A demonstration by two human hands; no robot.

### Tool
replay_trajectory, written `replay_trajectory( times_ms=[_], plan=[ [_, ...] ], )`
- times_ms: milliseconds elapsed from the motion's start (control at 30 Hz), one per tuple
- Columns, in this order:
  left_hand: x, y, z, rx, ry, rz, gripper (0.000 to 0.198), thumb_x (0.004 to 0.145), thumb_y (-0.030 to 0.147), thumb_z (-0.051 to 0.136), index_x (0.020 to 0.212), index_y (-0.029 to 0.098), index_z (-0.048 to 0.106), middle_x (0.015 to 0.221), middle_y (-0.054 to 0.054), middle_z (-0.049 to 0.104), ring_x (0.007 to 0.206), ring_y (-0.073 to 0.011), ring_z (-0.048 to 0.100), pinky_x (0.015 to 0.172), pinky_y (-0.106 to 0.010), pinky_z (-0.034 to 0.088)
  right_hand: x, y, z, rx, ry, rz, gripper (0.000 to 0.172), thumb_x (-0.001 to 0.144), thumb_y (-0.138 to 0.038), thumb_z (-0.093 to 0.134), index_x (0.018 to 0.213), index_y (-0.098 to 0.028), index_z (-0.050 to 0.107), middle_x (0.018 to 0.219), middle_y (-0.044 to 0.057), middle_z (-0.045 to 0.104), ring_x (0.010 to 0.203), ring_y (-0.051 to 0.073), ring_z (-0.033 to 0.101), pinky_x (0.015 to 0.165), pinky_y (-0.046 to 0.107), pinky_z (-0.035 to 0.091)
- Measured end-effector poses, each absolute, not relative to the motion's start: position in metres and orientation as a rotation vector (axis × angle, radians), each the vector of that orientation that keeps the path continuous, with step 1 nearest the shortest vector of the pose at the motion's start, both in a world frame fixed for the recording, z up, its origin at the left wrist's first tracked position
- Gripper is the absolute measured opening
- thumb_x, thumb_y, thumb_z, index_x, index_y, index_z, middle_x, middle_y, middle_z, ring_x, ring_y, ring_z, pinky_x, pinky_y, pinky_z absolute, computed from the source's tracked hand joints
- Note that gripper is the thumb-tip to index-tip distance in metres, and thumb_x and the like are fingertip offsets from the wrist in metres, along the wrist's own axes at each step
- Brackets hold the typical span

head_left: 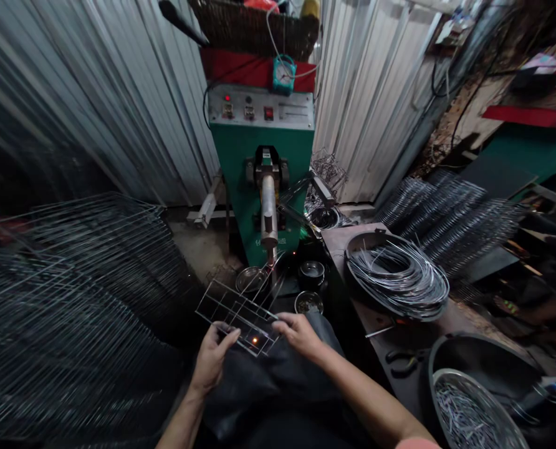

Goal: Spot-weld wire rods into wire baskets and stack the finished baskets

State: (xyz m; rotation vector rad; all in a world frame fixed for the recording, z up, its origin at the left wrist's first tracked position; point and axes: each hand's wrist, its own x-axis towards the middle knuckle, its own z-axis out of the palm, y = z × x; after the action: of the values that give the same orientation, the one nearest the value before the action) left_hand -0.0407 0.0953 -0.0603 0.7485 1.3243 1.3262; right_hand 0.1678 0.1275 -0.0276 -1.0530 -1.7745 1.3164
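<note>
At a green spot-welding machine in a corrugated-metal shed, head view. Both hands are on one wire grid, held nearly flat above the lap, just short of the machine's electrode arm. Left hand curled, gripping the grid's near edge; right hand closed on its far end, fingers over the wires. A small orange glow shows on the grid between the hands, probably a hot joint.

Progress, as judged from how things lie: this grid looks fully assembled, its long frame and cross wires in place. Two large stacks of similar grids look finished, one at left and one beyond the bench; too many and too blurred to count. Still unused: one coil of bright wire on the steel bench, and one steel basin of short wire pieces at lower right.

Other counts: three small metal bowls below the machine, one pair of pliers on the bench, and one more green machine at far right.
</note>
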Motion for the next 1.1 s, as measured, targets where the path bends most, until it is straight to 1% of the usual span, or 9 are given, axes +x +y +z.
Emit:
replay_trajectory(
  times_ms=[133, 267, 400, 500, 633, 833, 967, 1033, 1100],
  plan=[
    [-0.066, 0.065, -0.074, 0.424, 1.134, 1.353, 0.026, 0.059, 0.03, 0.069, 0.061, 0.017, 0.047, 0.058, 0.004, 0.048, 0.062, -0.0126, 0.051, 0.067, -0.033, 0.051, 0.21, 0.089, -0.018, -1.001, -1.82, 1.24, 0.039, 0.073, -0.039, 0.064, 0.109, -0.023, 0.063, 0.1, 0.007, 0.064, 0.091, 0.023, 0.056, 0.081, 0.033, 0.042],
    [-0.066, 0.037, -0.084, 0.0, 1.011, 1.36, 0.011, 0.064, 0.028, 0.055, 0.063, 0.018, 0.05, 0.057, 0.002, 0.048, 0.062, -0.0148, 0.053, 0.076, -0.047, 0.052, 0.259, 0.056, -0.037, -1.402, -1.445, 1.258, 0.032, 0.072, -0.045, 0.062, 0.091, -0.02, 0.066, 0.087, 0.007, 0.064, 0.085, 0.024, 0.057, 0.08, 0.037, 0.043],
    [-0.034, 0.02, -0.096, -0.124, 0.897, 1.251, 0.007, 0.068, 0.023, 0.05, 0.065, 0.017, 0.054, 0.061, -0.001, 0.053, 0.063, -0.0141, 0.056, 0.077, -0.038, 0.051, 0.253, 0.024, -0.057, -1.271, -1.461, 1.561, 0.058, 0.065, -0.044, 0.069, 0.117, -0.022, 0.056, 0.114, 0.008, 0.058, 0.109, 0.027, 0.049, 0.093, 0.039, 0.036],
    [-0.018, 0.011, -0.104, -0.104, 0.877, 1.163, 0.008, 0.069, 0.021, 0.052, 0.064, 0.016, 0.055, 0.06, -0.002, 0.055, 0.062, -0.0149, 0.058, 0.074, -0.034, 0.051, 0.23, 0.005, -0.06, -1.117, -1.44, 1.682, 0.049, 0.072, -0.046, 0.063, 0.114, -0.022, 0.057, 0.111, 0.007, 0.059, 0.107, 0.024, 0.051, 0.092, 0.037, 0.037],
    [-0.02, -0.003, -0.112, -0.073, 0.884, 0.972, 0.02, 0.071, 0.034, 0.056, 0.074, 0.014, 0.059, 0.072, -0.009, 0.063, 0.068, -0.0203, 0.063, 0.067, -0.035, 0.052, 0.214, -0.001, -0.059, -1.016, -1.508, 1.578, 0.027, 0.076, -0.042, 0.06, 0.089, -0.019, 0.064, 0.095, 0.005, 0.062, 0.093, 0.021, 0.055, 0.087, 0.032, 0.039],
    [-0.033, -0.037, -0.102, 0.172, 1.225, 0.971, 0.039, 0.069, 0.047, 0.06, 0.09, 0.014, 0.061, 0.083, -0.012, 0.067, 0.086, -0.0276, 0.063, 0.08, -0.043, 0.049, 0.205, 0.012, -0.068, -1.135, -1.516, 1.531, 0.026, 0.082, -0.041, 0.051, 0.088, -0.019, 0.064, 0.077, 0.002, 0.062, 0.071, 0.017, 0.056, 0.07, 0.028, 0.044],
    [-0.024, -0.029, -0.062, 0.793, 1.528, 1.112, 0.049, 0.065, 0.048, 0.065, 0.106, 0.022, 0.057, 0.116, -0.007, 0.059, 0.118, -0.0272, 0.046, 0.098, -0.038, 0.037, 0.182, 0.011, -0.073, -1.07, -1.692, 1.435, 0.029, 0.084, -0.041, 0.049, 0.09, -0.018, 0.066, 0.086, 0.005, 0.065, 0.083, 0.019, 0.059, 0.079, 0.03, 0.044],
    [-0.013, -0.016, -0.046, 0.936, 1.532, 1.101, 0.052, 0.065, 0.048, 0.064, 0.109, 0.022, 0.054, 0.114, -0.008, 0.059, 0.116, -0.0266, 0.047, 0.098, -0.038, 0.037, 0.177, 0.009, -0.073, -1.01, -1.834, 1.413, 0.031, 0.082, -0.041, 0.052, 0.098, -0.017, 0.065, 0.096, 0.008, 0.065, 0.091, 0.02, 0.059, 0.082, 0.03, 0.043],
    [-0.003, -0.004, -0.04, 0.95, 1.562, 1.104, 0.052, 0.064, 0.047, 0.065, 0.106, 0.02, 0.052, 0.1, -0.008, 0.063, 0.102, -0.0258, 0.056, 0.09, -0.04, 0.043, 0.189, 0.01, -0.071, -0.972, -1.963, 1.38, 0.041, 0.076, -0.041, 0.061, 0.109, -0.016, 0.061, 0.111, 0.011, 0.06, 0.102, 0.022, 0.056, 0.087, 0.029, 0.042]
  ],
)
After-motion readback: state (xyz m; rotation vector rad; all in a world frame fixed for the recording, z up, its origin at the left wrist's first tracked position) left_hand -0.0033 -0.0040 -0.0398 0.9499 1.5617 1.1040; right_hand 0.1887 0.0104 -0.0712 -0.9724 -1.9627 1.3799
